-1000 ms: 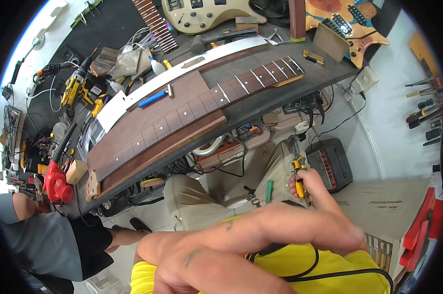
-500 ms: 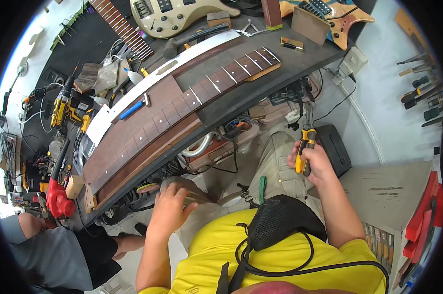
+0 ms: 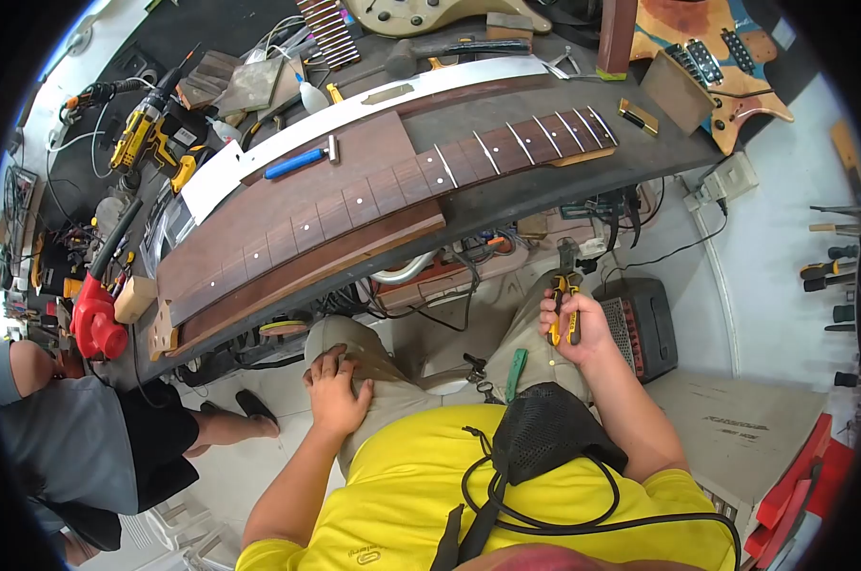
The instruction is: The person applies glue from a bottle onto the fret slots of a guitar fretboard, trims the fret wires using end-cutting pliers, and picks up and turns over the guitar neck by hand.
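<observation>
My right hand [image 3: 580,324] is closed round the yellow-and-black handles of the pliers [image 3: 565,282], whose metal jaws point up, above my right thigh. My left hand [image 3: 337,390] lies spread on my left thigh and holds nothing. On the bench in front of me rests a long dark guitar neck [image 3: 383,190] with fret slots and white dots; white metal frets sit across its right part. A blue-handled tool [image 3: 295,164] with a small metal head lies behind it on a brown board [image 3: 354,154].
A hammer [image 3: 402,59], a yellow drill [image 3: 143,133], a red blower [image 3: 99,319] and a guitar body [image 3: 706,62] surround the neck. A person in grey [image 3: 78,428] is at the left. A black amplifier [image 3: 651,328] stands beside my right leg.
My left arm, earlier stretched across my body, has drawn back and the hand has settled on my left thigh. My right hand still holds the pliers. The camera view has shifted.
</observation>
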### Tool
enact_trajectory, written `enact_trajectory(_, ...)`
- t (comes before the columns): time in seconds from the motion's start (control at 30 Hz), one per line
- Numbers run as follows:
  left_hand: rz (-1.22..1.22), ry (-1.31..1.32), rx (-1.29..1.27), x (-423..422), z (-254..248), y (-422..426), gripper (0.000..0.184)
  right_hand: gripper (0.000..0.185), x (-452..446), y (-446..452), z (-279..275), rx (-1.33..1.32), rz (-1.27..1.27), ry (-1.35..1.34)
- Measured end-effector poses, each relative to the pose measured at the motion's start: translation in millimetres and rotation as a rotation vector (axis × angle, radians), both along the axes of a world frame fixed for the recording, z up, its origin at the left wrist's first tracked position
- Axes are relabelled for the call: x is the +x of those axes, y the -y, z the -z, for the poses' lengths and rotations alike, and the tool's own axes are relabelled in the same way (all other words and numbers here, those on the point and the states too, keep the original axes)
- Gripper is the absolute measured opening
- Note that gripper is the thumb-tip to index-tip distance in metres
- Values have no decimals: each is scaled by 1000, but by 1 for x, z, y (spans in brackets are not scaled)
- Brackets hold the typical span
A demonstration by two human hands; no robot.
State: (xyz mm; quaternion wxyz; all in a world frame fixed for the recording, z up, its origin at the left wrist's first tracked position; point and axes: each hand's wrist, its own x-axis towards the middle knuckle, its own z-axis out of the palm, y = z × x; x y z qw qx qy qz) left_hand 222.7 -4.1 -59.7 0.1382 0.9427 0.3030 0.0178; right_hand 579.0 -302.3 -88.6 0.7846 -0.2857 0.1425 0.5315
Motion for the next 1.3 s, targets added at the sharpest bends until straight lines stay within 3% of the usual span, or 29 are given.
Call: enact_trajectory(1.3,-21,7,22,1,1,1,45,41,4,-5,-16,-27,-37,-63)
